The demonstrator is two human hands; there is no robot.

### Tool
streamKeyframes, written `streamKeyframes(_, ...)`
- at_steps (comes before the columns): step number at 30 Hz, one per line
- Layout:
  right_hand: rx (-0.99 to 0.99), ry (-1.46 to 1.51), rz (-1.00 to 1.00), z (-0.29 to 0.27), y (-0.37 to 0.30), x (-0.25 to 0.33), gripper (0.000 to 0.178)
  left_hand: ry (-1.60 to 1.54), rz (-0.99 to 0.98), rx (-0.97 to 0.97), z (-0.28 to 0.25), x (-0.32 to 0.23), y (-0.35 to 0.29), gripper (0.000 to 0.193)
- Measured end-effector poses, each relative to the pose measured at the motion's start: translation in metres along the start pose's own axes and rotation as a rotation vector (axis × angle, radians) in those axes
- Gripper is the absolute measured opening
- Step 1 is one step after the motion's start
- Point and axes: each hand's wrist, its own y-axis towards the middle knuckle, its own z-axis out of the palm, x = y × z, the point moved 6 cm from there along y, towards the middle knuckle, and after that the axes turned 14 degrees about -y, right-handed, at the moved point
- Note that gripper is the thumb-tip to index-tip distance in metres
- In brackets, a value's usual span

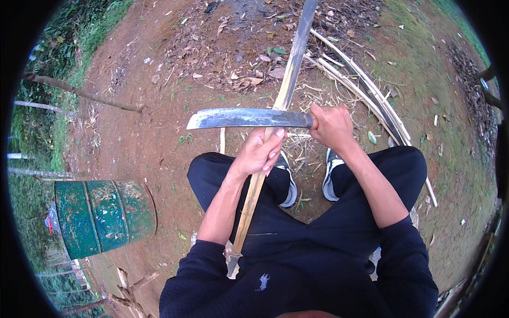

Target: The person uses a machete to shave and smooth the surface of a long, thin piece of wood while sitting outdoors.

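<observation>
Looking down from the head camera: a person squats on bare reddish ground, knees apart, in dark trousers and a dark long-sleeved top. Left hand (pixel 260 153) is clenched around a long bamboo strip (pixel 289 85), gripping it near mid-length; the strip runs from beside the left thigh, under the hand, and away up to the top edge of the view, tilted slightly rightward. Right hand (pixel 331 126) is closed on the handle of a knife (pixel 246 118), though the handle itself is hidden inside the fist. The blade lies roughly level, pointing to the person's left, and crosses the strip just above the left hand; it appears to rest against the strip, but contact cannot be confirmed from this angle. Two shoes (pixel 331 183) with light soles show between the knees. Split bamboo strips (pixel 366 93) lie in a bundle on the ground to the right, beyond the right hand. Shavings and dry leaves (pixel 249 69) litter the soil ahead. A green drum (pixel 106 214) lies on its side at the left, well apart from the hands. Grass borders the ground on both sides.
</observation>
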Motion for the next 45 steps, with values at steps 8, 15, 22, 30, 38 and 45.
streamKeyframes(8,-0.006,-0.293,0.691,0.008,0.003,-0.179,0.015,-0.038,-0.059,0.078,0.015,0.006,-0.012,0.029)
streamKeyframes(15,-0.157,0.338,1.01,-0.019,-0.019,-0.163,0.022,-0.064,-0.024,0.117,0.004,0.006,0.015,0.03)
streamKeyframes(22,0.016,0.202,0.31,-0.038,-0.005,-0.047,0.011,-0.197,0.014,0.097,-0.004,-0.001,0.018,0.034)
streamKeyframes(30,0.191,-0.08,-0.015,-0.027,0.0,-0.015,0.018,-0.121,0.005,0.062,-0.003,0.007,0.001,0.025)
streamKeyframes(38,0.127,0.002,0.037,0.015,-0.012,-0.022,0.019,-0.01,-0.003,0.042,-0.002,0.014,0.001,0.026)
streamKeyframes(45,0.069,0.005,0.023,0.039,-0.008,-0.042,0.022,0.063,-0.01,0.001,-0.005,0.013,0.0,0.028)
